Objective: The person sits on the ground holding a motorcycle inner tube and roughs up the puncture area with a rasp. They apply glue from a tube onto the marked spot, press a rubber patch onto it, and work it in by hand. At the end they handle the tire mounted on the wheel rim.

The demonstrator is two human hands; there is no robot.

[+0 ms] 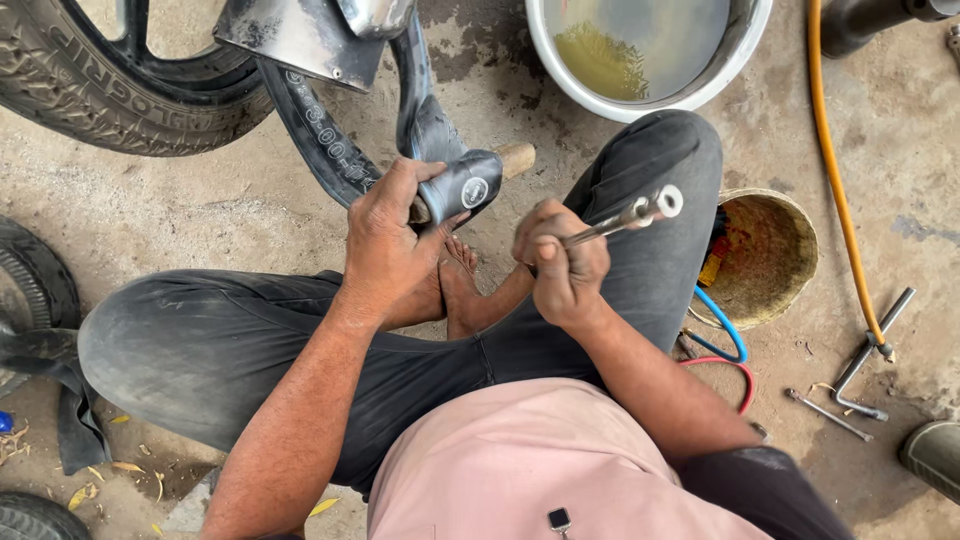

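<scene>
My left hand [392, 245] grips a black rubber inner tube [440, 170], folded over a wooden block [517, 157], above my crossed legs. The tube loops up towards a motorcycle tyre [110, 105] at the top left. My right hand [563, 262] is closed round a thin metal tool [628, 214] with a round silver end, held just right of the folded tube and pointing up and to the right.
A white basin of murky water [640, 60] stands at the top. A worn round basket [765, 255] with small items sits to the right. An orange hose [838, 180], blue and red tubes [728, 345] and metal spanners [870, 350] lie on the concrete floor.
</scene>
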